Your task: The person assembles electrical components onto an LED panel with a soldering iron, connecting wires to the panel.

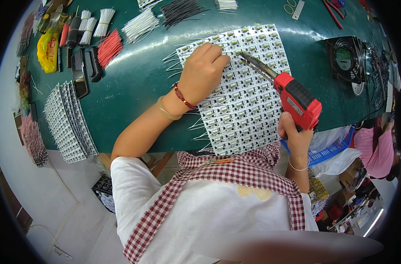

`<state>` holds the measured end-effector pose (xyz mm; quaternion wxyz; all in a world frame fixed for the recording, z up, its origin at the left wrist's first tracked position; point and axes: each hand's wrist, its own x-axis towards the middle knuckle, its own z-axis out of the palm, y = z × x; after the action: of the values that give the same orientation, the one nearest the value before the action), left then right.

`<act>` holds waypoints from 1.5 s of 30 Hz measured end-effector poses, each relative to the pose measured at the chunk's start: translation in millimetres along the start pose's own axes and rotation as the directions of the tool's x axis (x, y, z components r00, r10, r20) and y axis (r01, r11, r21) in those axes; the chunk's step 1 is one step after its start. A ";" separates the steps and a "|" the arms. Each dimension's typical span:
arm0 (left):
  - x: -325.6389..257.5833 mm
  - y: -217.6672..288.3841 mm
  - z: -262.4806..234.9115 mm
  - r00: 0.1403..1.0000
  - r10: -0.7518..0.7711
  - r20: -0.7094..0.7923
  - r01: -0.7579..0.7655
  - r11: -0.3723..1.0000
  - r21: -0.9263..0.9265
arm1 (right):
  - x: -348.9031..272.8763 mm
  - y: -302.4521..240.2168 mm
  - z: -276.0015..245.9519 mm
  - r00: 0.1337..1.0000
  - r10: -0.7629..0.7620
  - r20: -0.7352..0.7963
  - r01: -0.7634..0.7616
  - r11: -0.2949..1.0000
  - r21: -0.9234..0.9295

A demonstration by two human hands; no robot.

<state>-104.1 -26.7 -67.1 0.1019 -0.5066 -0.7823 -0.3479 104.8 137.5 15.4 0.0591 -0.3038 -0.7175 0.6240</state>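
A white panel of several small circuit boards lies on the green table, with thin white wires sticking out along its left edge. My left hand rests on the panel's upper left part, fingers curled and pinched at a board; what they pinch is hidden. My right hand grips the handle of a red soldering gun at the table's near edge. Its metal tip points up-left and ends just right of my left fingers, over the panel.
Bundles of white, red and black wires lie at the back left. A fanned stack of board panels sits at the left edge. A small black fan stands at the right. Another person in pink is at far right.
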 end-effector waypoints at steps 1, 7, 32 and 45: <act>0.2 -0.5 0.2 1.000 0.001 0.001 -0.001 1.000 -0.001 | -1.0 0.5 0.1 1.000 0.001 -0.001 -0.001 1.000 0.000; 4.3 0.4 -3.2 0.997 0.056 0.046 -0.056 0.998 0.013 | -5.6 4.1 1.4 1.000 0.004 -0.016 -0.004 1.000 0.030; 6.5 0.8 -5.1 0.992 0.106 0.071 -0.114 0.987 0.113 | -6.8 20.2 -0.9 0.998 -0.051 -0.047 0.047 0.996 -0.078; 7.0 2.6 -5.4 0.991 0.108 0.083 -0.118 0.984 0.136 | -10.6 8.9 2.6 1.000 -0.010 -0.015 0.010 1.000 0.018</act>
<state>-106.1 -24.5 -58.4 0.1276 -0.5545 -0.7780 -0.2662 115.3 130.2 9.7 0.0702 -0.3043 -0.7128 0.6280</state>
